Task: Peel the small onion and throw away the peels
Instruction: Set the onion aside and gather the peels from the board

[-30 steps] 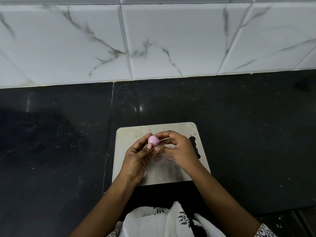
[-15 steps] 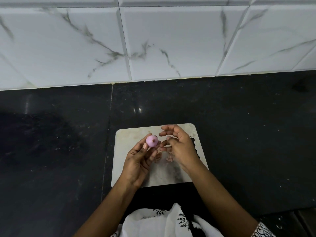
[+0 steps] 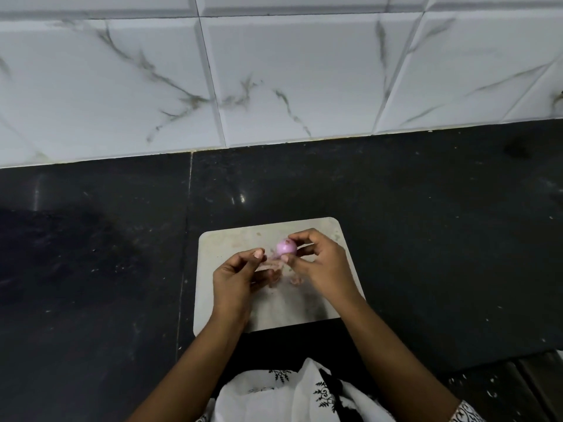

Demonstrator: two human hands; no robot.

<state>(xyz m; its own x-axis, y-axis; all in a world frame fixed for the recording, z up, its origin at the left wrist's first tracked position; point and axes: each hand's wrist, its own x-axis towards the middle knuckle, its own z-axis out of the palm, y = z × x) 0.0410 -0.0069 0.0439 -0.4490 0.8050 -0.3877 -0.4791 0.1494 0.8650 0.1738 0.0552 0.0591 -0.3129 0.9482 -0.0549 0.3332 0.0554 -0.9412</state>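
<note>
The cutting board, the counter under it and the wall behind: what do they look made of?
The cutting board looks like pale plastic, matte and scuffed, with rounded corners. The counter seems polished dark stone, maybe granite: speckled, with a glossy light reflection. The wall is glossy white tile with grey marble-like veins and visible joints.

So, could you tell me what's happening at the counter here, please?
A person is peeling a small onion by hand over a pale cutting board on a dark countertop. The right hand pinches the pink, mostly bare onion between its fingertips. The left hand is beside it with thumb and finger pressed together, not touching the onion; whether it holds a bit of skin is unclear. A few peels lie on the board under the hands, not yet thrown away.
</note>
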